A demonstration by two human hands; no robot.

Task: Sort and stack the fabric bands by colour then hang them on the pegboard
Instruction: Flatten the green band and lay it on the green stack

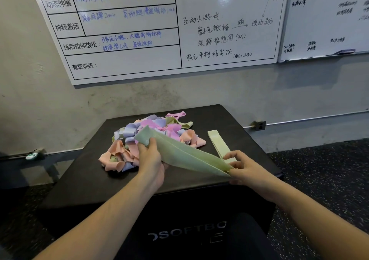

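Head cam: both hands are on one pale green band [185,153], stretched flat above a black padded box [83,179]. The left hand [151,159] pinches its end at about 10 o'clock, thumb on top, and the right hand [242,167] pinches the other end at 4 o'clock. The mixed pile of bands [147,137], pink, peach, lilac and green, sits just behind at 11. A flat green stack [218,143] lies at 2 o'clock. Whiteboards [139,30] hang on the wall.
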